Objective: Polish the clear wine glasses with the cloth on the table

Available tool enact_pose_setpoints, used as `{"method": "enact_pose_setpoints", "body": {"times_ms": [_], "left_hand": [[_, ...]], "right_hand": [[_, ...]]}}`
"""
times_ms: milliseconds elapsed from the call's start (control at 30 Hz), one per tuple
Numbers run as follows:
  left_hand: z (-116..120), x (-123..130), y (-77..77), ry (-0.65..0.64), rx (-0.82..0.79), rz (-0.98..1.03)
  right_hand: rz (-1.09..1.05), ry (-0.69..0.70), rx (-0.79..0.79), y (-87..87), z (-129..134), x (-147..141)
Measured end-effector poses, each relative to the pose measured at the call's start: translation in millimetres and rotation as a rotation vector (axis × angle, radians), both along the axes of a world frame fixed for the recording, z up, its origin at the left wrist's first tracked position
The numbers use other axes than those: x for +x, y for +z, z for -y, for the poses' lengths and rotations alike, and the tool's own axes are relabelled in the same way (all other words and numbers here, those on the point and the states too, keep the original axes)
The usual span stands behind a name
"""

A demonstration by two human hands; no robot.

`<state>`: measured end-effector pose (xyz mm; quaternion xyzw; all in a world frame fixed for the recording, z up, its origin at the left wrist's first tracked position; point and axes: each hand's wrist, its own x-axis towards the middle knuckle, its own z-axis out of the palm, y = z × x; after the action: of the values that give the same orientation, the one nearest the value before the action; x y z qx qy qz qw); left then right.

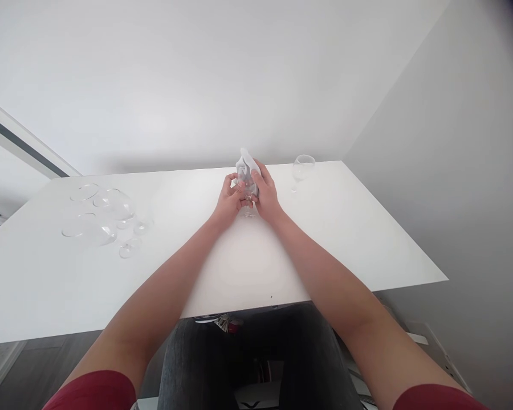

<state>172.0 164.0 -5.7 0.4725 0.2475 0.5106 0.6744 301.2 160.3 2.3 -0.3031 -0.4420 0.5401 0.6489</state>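
Both hands meet around a clear stemmed wine glass (248, 208) near the back middle of the table. My left hand (229, 199) grips the glass from the left, its fingers curled about the bowl and the top of the stem. A pale grey-white cloth (245, 165) is bunched over and against the bowl. My right hand (266, 191) presses that cloth to the glass from the right, fingers closed on it. The glass's foot shows just below the hands; whether it touches the table I cannot tell. Cloth and fingers hide much of the bowl.
The white table (346, 239) runs along a pale wall. On the right, one wine glass (303, 168) stands upright near the back edge. At the left are several more stemmed glasses (106, 228), transparent and overlapping. A grey side wall (465, 142) rises at the right.
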Motion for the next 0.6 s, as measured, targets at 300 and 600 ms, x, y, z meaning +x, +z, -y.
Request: {"method": "enact_pose_setpoints", "body": {"times_ms": [300, 600], "left_hand": [[-1.4, -0.6, -4.1, 0.076, 0.088, -0.129], [-1.6, 2.3, -9.6, 0.039, 0.041, -0.225]], "right_hand": [[-0.082, -0.057, 0.023, 3.5, 0.8, 6.7], [-0.121, -0.163, 0.059, 0.8, -4.9, 8.8]]}}
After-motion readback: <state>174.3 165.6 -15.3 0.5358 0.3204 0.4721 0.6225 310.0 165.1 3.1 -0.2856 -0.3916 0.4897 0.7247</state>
